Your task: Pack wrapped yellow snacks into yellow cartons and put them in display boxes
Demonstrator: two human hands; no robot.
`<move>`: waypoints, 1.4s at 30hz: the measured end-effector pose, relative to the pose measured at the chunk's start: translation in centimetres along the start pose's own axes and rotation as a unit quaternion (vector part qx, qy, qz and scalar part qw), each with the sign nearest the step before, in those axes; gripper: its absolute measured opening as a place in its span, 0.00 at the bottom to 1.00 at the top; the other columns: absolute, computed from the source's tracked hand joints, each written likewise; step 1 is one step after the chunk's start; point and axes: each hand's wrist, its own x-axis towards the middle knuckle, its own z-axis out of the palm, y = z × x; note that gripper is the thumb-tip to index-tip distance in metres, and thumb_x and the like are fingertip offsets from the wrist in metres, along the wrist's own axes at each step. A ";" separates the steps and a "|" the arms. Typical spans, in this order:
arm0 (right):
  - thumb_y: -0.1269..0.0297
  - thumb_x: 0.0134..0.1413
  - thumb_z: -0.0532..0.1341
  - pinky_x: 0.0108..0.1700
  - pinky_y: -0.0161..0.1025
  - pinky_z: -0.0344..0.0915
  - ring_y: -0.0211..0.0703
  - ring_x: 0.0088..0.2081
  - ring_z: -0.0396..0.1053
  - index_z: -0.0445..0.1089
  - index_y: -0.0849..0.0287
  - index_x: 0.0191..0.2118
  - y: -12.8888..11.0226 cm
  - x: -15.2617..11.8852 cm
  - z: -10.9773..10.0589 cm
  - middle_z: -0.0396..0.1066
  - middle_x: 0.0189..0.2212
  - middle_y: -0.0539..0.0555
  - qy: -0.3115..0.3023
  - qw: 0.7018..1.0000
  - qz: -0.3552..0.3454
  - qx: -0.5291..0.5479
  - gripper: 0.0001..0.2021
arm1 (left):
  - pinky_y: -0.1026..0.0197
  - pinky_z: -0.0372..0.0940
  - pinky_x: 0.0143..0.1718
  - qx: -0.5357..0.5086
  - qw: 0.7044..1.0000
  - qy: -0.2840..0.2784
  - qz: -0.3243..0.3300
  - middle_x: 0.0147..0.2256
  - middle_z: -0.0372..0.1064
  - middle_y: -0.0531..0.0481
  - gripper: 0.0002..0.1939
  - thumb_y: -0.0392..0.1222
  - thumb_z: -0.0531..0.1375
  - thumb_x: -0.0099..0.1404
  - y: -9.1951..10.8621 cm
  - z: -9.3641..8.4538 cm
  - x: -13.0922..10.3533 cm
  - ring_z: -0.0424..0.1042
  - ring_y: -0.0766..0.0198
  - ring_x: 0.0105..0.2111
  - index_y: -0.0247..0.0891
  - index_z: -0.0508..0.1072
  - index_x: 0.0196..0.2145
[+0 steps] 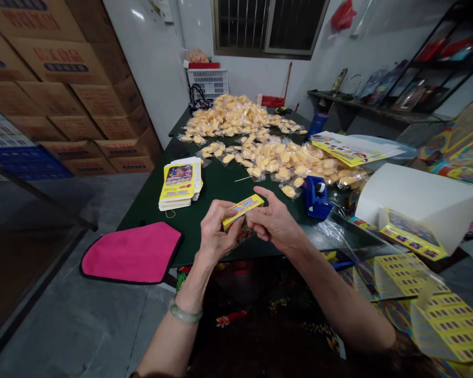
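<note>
My left hand (217, 231) grips a small yellow printed carton (242, 209) above the near edge of the green table. At the carton's right end my right hand (275, 219) has its thumb against the box, lower fingers curled and index finger stretched out past it. A stack of flat yellow-and-white printed cards or cartons (178, 181) lies to the left of my hands. Behind them spreads a large heap of yellow pieces in clear wrappers (236, 118). A blue tape dispenser (317, 197) stands right of my right hand.
A pink cloth with black trim (132, 253) overhangs the table's left edge. On the right, an open display box (421, 199) holds one carton (413, 231), above printed sheets (445, 320). Brown shipping boxes (74, 100) are stacked at left; a white crate (208, 83) stands behind.
</note>
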 end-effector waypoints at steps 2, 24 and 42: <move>0.64 0.35 0.66 0.12 0.25 0.47 0.29 0.12 0.52 0.39 0.67 0.64 0.0 0.0 0.2 0.67 0.14 0.41 0.011 1.000 0.000 0.000 0.51 | 0.63 0.67 0.33 0.012 1.000 -0.013 0.006 0.34 0.68 0.49 0.08 0.32 0.62 0.59 0.1 -0.2 0.1 0.70 0.66 0.33 0.37 0.68 0.37; 0.61 0.37 0.70 0.27 0.34 0.54 0.38 0.23 0.60 0.68 0.51 0.44 8.7 1.6 -3.7 0.61 0.19 0.43 0.095 0.929 -0.007 -0.357 0.24 | 0.67 0.63 0.27 0.001 0.996 -0.025 -0.087 0.29 0.66 0.51 0.06 0.39 0.65 0.57 -0.6 0.0 1.2 0.67 0.70 0.28 0.39 0.79 0.34; 0.64 0.37 0.71 0.30 0.35 0.66 0.39 0.34 0.69 0.69 0.54 0.39 -6.4 -11.3 -16.1 0.71 0.37 0.50 0.362 0.787 -0.403 -0.296 0.19 | 0.58 0.70 0.43 -0.366 0.908 -0.028 -0.203 0.47 0.68 0.47 0.22 0.38 0.67 0.54 2.1 4.1 2.7 0.71 0.58 0.46 0.46 0.73 0.48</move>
